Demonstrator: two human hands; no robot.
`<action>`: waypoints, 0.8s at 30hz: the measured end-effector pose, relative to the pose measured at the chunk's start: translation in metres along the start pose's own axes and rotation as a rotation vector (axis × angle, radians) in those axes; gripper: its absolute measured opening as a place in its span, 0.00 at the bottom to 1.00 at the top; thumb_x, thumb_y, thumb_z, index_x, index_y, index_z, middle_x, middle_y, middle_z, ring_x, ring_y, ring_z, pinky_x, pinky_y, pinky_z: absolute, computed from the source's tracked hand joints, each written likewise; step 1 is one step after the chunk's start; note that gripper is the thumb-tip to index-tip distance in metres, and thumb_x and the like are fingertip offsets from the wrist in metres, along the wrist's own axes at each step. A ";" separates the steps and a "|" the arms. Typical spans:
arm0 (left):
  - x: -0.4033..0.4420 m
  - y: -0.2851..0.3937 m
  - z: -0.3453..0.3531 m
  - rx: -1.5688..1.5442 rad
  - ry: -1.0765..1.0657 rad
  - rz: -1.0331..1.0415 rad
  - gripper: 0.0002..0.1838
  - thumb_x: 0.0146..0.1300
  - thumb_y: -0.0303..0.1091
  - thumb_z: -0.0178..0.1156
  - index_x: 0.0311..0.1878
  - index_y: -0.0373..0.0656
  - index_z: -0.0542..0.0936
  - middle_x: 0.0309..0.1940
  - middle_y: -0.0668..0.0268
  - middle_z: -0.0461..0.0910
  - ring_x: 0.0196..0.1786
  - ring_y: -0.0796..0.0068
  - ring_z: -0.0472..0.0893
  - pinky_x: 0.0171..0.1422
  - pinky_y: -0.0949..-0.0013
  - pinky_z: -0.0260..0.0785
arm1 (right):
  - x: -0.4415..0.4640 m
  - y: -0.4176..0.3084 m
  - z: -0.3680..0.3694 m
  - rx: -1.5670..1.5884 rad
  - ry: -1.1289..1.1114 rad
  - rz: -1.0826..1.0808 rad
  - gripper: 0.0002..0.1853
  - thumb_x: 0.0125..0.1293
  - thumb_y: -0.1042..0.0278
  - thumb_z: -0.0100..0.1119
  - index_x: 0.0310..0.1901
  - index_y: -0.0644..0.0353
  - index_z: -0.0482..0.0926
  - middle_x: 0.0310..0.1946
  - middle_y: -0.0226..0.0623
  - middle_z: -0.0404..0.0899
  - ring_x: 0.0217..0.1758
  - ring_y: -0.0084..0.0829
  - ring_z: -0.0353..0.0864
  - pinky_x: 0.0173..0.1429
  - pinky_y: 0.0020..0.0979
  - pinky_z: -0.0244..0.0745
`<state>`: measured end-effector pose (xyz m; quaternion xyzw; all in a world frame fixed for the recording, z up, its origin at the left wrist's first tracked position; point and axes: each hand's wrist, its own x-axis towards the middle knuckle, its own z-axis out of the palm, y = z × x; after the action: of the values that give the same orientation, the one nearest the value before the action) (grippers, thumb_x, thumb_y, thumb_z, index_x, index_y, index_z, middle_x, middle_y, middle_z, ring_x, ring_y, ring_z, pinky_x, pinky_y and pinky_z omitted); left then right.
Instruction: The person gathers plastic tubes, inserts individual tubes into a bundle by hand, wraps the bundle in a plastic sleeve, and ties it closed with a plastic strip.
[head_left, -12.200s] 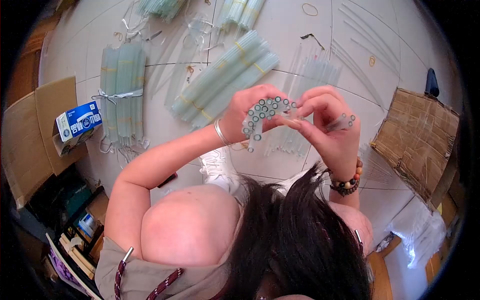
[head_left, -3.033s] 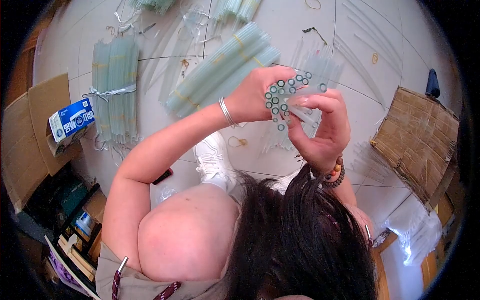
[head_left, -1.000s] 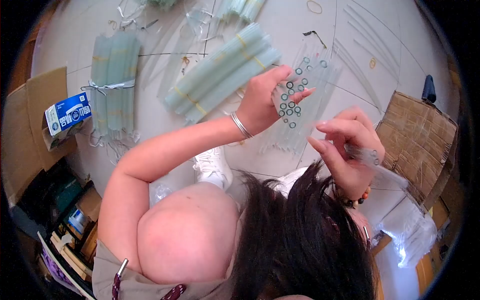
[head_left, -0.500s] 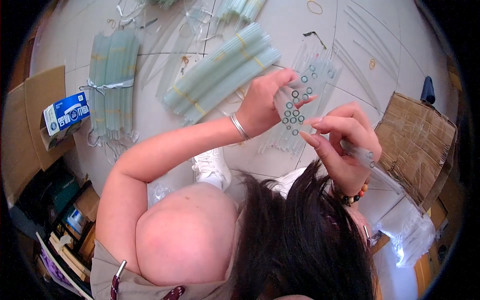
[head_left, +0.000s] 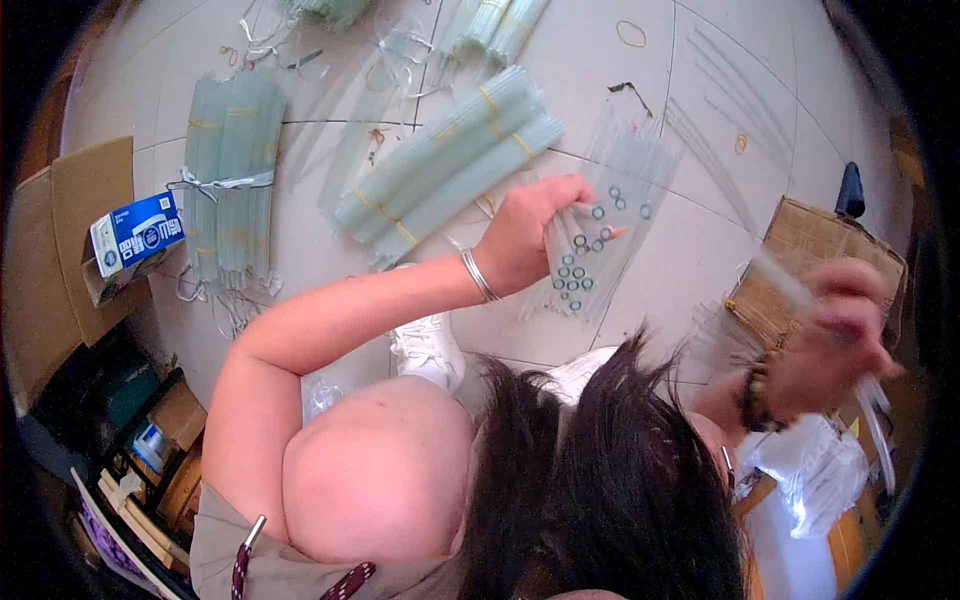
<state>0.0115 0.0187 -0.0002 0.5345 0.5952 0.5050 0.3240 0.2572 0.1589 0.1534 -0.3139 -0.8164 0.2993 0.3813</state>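
Note:
My left hand [head_left: 535, 230], with a silver bangle at its wrist, grips a bunch of thin clear tubes [head_left: 572, 272]. Their round, dark-rimmed ends face up toward me. More loose clear tubes [head_left: 640, 165] lie on the floor just beyond that hand. Off to the right, my right hand [head_left: 835, 330] is blurred by motion, a beaded bracelet at its wrist. It is closed around clear tubing [head_left: 785, 277], which sticks out past both sides of the hand; how many pieces is unclear. Rubber-banded bundles of pale green tubes [head_left: 440, 165] rest beyond my left forearm.
A tied tube bundle [head_left: 232, 150] lies at left, near a blue-and-white box [head_left: 140, 235] and open cardboard [head_left: 100, 170]. A flattened cardboard box [head_left: 810, 250] is at right, with clear plastic wrap [head_left: 815, 465] below it. Rubber bands [head_left: 631, 34] and single tubes are scattered on the tiles.
My right hand has moved right and away from the bunch, carrying clear tubing. My left hand still holds its bunch, slightly lower in view.

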 end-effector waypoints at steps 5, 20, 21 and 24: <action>-0.007 -0.002 -0.006 -0.125 -0.031 -0.040 0.13 0.58 0.35 0.74 0.36 0.42 0.78 0.30 0.63 0.79 0.33 0.69 0.79 0.40 0.69 0.71 | 0.060 -0.010 -0.025 0.253 0.107 -0.049 0.33 0.77 0.40 0.33 0.32 0.62 0.77 0.37 0.46 0.80 0.41 0.35 0.79 0.53 0.37 0.74; -0.018 -0.023 -0.048 -0.300 -0.126 -0.059 0.14 0.55 0.33 0.73 0.37 0.41 0.76 0.34 0.60 0.79 0.37 0.59 0.80 0.44 0.64 0.72 | 0.113 0.059 0.438 0.877 -0.773 1.200 0.19 0.66 0.55 0.70 0.37 0.67 0.80 0.36 0.34 0.80 0.43 0.28 0.86 0.56 0.26 0.86; -0.017 -0.024 -0.050 -0.297 -0.094 -0.037 0.13 0.56 0.33 0.74 0.35 0.42 0.77 0.32 0.62 0.79 0.35 0.63 0.80 0.43 0.66 0.72 | 0.109 0.070 0.454 0.903 -0.774 1.220 0.19 0.65 0.55 0.70 0.37 0.67 0.80 0.37 0.35 0.80 0.44 0.29 0.86 0.56 0.26 0.86; -0.017 -0.030 -0.051 -0.313 -0.098 -0.027 0.14 0.55 0.35 0.74 0.36 0.42 0.77 0.34 0.61 0.80 0.37 0.60 0.81 0.44 0.64 0.73 | 0.094 0.103 0.484 0.946 -0.764 1.288 0.19 0.64 0.59 0.72 0.41 0.68 0.78 0.43 0.38 0.81 0.47 0.33 0.86 0.57 0.27 0.86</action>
<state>-0.0413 -0.0087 -0.0168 0.4934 0.4998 0.5605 0.4389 -0.1542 0.1724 -0.1377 -0.4009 -0.3433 0.8464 -0.0701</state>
